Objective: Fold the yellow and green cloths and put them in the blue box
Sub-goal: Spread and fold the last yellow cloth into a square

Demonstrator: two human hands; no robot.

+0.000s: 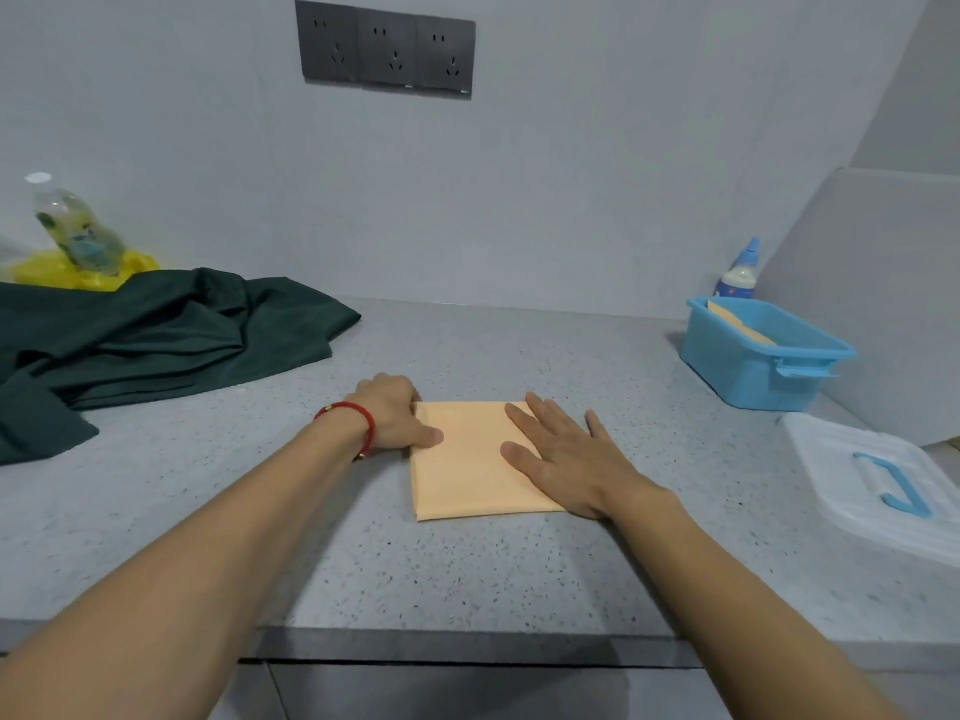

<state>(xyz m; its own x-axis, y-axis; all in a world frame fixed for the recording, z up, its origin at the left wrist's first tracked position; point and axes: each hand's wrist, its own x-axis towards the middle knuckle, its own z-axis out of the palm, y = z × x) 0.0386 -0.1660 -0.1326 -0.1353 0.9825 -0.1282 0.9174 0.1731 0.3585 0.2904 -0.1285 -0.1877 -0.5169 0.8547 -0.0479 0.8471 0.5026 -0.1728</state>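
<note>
The folded yellow cloth (470,462) lies flat as a neat rectangle at the centre of the frame, on the speckled grey countertop (519,563). The right hand (563,457) rests palm-down on its right side, fingers straight and spread, gripping nothing. The left hand (392,415), with a red bracelet (358,420) at the wrist, sits at the cloth's upper left corner; its thumb lies on the fabric and the fingers are curled under at the edge, though the fingertips are hidden. The dark green cloth (156,335) lies unfolded and rumpled at the left of the frame. The blue box (763,353) stands at the right, well apart from the hands, with a folded yellow piece inside. Its clear lid (883,491) with a blue handle lies below it. A glue bottle (740,272) stands behind the box. A plastic bottle (72,226) and yellow bag (52,272) sit at the upper left.
</note>
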